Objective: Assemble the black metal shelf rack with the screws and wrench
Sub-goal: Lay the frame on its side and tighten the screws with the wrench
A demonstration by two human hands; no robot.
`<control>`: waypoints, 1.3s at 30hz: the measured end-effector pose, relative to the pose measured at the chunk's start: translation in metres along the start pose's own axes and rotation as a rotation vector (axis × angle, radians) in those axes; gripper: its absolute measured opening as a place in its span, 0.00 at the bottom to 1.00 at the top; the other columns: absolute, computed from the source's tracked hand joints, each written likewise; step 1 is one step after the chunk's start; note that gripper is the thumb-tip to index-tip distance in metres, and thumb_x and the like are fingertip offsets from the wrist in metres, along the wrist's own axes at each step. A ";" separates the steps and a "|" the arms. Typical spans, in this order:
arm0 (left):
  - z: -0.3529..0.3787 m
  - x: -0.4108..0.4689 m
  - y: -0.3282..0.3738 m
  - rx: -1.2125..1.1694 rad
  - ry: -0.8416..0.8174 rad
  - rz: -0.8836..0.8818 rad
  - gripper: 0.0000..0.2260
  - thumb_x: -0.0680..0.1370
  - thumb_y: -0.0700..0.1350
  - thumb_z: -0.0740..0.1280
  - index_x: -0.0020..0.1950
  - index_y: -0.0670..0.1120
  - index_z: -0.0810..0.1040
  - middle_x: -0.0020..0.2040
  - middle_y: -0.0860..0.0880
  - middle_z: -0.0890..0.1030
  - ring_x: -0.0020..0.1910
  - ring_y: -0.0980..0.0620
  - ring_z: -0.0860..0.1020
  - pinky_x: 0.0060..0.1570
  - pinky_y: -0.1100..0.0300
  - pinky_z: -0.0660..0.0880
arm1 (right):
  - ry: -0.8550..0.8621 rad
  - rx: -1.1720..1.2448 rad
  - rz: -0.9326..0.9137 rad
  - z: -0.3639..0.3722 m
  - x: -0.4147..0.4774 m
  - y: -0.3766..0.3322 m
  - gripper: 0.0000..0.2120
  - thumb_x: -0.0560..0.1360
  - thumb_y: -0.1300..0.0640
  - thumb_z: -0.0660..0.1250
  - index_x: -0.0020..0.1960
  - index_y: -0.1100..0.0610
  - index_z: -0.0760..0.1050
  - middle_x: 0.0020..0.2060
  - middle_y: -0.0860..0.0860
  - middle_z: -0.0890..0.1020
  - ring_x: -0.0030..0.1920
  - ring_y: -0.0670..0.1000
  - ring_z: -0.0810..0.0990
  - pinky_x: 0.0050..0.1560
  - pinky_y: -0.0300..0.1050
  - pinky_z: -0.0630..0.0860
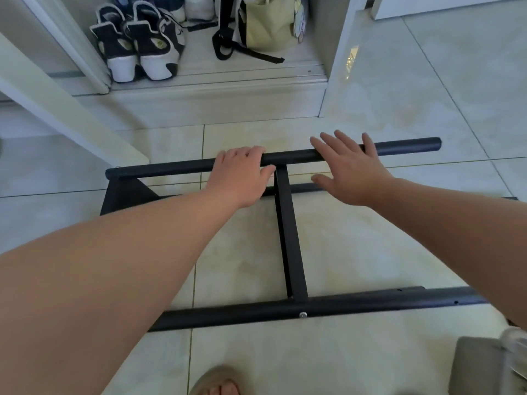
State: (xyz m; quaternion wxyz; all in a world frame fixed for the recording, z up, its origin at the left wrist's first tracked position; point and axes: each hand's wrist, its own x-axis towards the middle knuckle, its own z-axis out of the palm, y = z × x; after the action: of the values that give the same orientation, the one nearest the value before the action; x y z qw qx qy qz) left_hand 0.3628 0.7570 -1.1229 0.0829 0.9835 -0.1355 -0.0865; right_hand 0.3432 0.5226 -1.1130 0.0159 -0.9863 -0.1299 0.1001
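The black metal shelf rack frame (291, 238) stands over the tiled floor, with a flat crossbar joining a far round tube (405, 145) and a near round tube (356, 305). A silver screw (303, 315) sticks out of the near tube under the crossbar. My left hand (242, 178) grips the far tube just left of the crossbar joint. My right hand (349, 169) hovers flat over the same tube right of the joint, fingers spread, holding nothing. A black triangular bracket (125, 192) sits at the frame's far left corner. No wrench is visible.
A raised step with sneakers (137, 44) and a beige bag (268, 21) lies beyond the frame. A white door edge (57, 104) slants at the left. My sandalled foot (219, 386) is at the bottom, a grey object (479, 366) at bottom right.
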 end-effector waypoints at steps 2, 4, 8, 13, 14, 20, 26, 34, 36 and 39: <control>0.001 0.013 -0.004 0.031 0.013 0.018 0.19 0.84 0.58 0.52 0.66 0.49 0.71 0.59 0.48 0.77 0.59 0.43 0.74 0.60 0.48 0.66 | 0.052 0.027 0.008 0.003 0.014 0.003 0.28 0.84 0.41 0.51 0.82 0.47 0.51 0.81 0.49 0.58 0.81 0.55 0.52 0.79 0.64 0.42; 0.001 0.023 -0.009 0.030 0.033 0.057 0.17 0.84 0.59 0.52 0.62 0.49 0.72 0.53 0.49 0.77 0.53 0.44 0.74 0.54 0.48 0.66 | 0.100 0.016 0.015 0.001 0.025 0.005 0.23 0.85 0.42 0.50 0.77 0.48 0.62 0.73 0.51 0.71 0.74 0.58 0.65 0.77 0.63 0.49; -0.002 0.033 -0.017 0.039 0.038 0.078 0.17 0.84 0.59 0.52 0.61 0.49 0.72 0.53 0.49 0.77 0.52 0.43 0.75 0.50 0.49 0.65 | 0.113 -0.033 -0.011 -0.008 0.036 0.006 0.18 0.85 0.43 0.51 0.67 0.50 0.70 0.57 0.51 0.78 0.58 0.59 0.75 0.67 0.58 0.64; -0.010 0.048 -0.012 -0.007 -0.034 0.033 0.15 0.84 0.57 0.52 0.64 0.51 0.70 0.55 0.49 0.77 0.53 0.43 0.73 0.51 0.49 0.63 | 0.055 -0.002 0.018 -0.016 0.050 0.008 0.17 0.85 0.43 0.50 0.67 0.48 0.70 0.53 0.50 0.76 0.58 0.58 0.73 0.67 0.58 0.62; -0.011 0.049 -0.011 -0.018 -0.052 0.024 0.15 0.84 0.57 0.52 0.63 0.51 0.70 0.55 0.49 0.77 0.52 0.43 0.73 0.52 0.48 0.63 | 0.044 0.013 0.023 -0.017 0.053 0.008 0.17 0.85 0.43 0.51 0.67 0.48 0.70 0.52 0.49 0.74 0.57 0.57 0.72 0.67 0.58 0.62; -0.025 0.042 -0.009 -0.114 -0.097 0.031 0.12 0.84 0.58 0.55 0.56 0.51 0.70 0.48 0.51 0.77 0.49 0.45 0.74 0.56 0.48 0.67 | 0.144 0.020 0.013 -0.023 0.037 0.010 0.16 0.85 0.43 0.52 0.65 0.48 0.72 0.52 0.49 0.76 0.55 0.55 0.72 0.64 0.57 0.60; -0.075 0.010 0.011 -0.161 0.031 0.115 0.08 0.83 0.56 0.58 0.53 0.54 0.70 0.47 0.53 0.76 0.49 0.47 0.73 0.55 0.48 0.67 | 0.360 0.032 0.002 -0.064 -0.009 0.003 0.14 0.84 0.46 0.56 0.64 0.51 0.75 0.52 0.51 0.77 0.55 0.59 0.73 0.66 0.58 0.58; -0.134 -0.071 0.042 -0.160 0.099 0.210 0.10 0.80 0.56 0.64 0.57 0.53 0.73 0.49 0.55 0.73 0.53 0.49 0.71 0.56 0.50 0.69 | 0.484 0.085 0.033 -0.113 -0.101 -0.021 0.14 0.80 0.48 0.67 0.62 0.54 0.76 0.54 0.51 0.79 0.57 0.59 0.74 0.65 0.60 0.60; -0.138 -0.095 0.051 -0.159 0.064 0.220 0.11 0.79 0.56 0.66 0.57 0.52 0.74 0.50 0.54 0.73 0.53 0.49 0.72 0.55 0.50 0.71 | 0.421 0.095 0.032 -0.117 -0.125 -0.025 0.14 0.80 0.47 0.67 0.61 0.53 0.75 0.54 0.51 0.78 0.55 0.58 0.75 0.63 0.59 0.63; -0.133 -0.131 0.065 -0.171 0.002 0.210 0.09 0.78 0.54 0.68 0.54 0.52 0.73 0.49 0.53 0.73 0.51 0.49 0.72 0.52 0.52 0.73 | 0.281 0.112 0.012 -0.116 -0.158 -0.030 0.13 0.80 0.47 0.67 0.59 0.54 0.72 0.52 0.51 0.76 0.46 0.55 0.75 0.55 0.55 0.70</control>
State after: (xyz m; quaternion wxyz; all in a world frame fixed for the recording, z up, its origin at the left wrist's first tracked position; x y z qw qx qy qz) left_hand 0.2481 0.7509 -0.9623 0.1752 0.9533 -0.2300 -0.0877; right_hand 0.2094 0.5098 -0.9670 0.0884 -0.9890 -0.1146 -0.0318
